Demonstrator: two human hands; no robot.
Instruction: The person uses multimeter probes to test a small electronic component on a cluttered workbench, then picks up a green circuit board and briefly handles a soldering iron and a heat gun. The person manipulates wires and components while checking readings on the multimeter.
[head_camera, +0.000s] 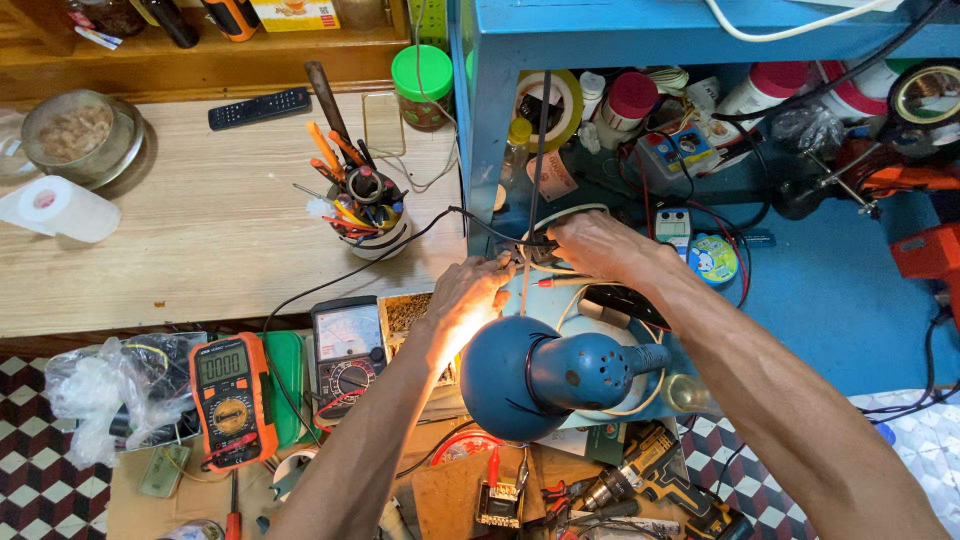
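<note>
My left hand (470, 298) and my right hand (588, 244) meet at a small bundle of wires (528, 249) near the front of the blue shelf unit (480, 120). Both pinch the wires, fingertips close together. A black cable (380, 258) runs from this spot leftward across the wooden table. A blue desk lamp (545, 375) sits just below my hands, lit, its light falling on my left hand and wrist. What exactly lies between my fingers is hidden by the hands.
A cup of screwdrivers and pens (365, 205) stands left of my hands. An orange multimeter (228, 400) and an analogue meter (348, 350) lie at lower left. Tape rolls, jars and cables crowd the shelf. A cordless drill (640, 480) lies below the lamp.
</note>
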